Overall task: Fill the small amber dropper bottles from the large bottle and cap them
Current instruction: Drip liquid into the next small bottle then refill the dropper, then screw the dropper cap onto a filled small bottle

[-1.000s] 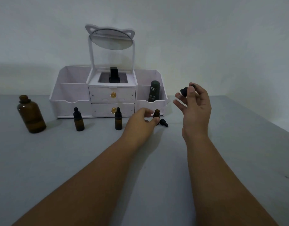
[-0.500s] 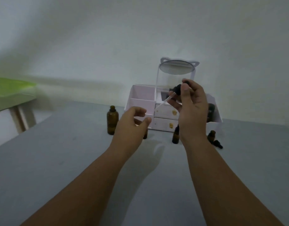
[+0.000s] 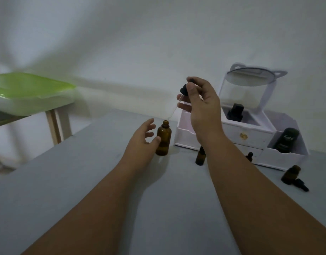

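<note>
Left hand [image 3: 142,138] had reached the large uncapped amber glass bottle [image 3: 163,141], fingers spread, thumb just touching.
Right hand [image 3: 201,105] pinched the black-bulbed glass dropper [image 3: 183,90], its tip just above that bottle's mouth; a misaimed tip could strike the rim and tip it.

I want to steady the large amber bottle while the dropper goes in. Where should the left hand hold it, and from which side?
Grip the large bottle around its straight lower body, from the left, where the left hand is open beside it. It stands upright with its mouth open, and the dropper in the right hand hangs just above, so the neck should stay clear.
</note>
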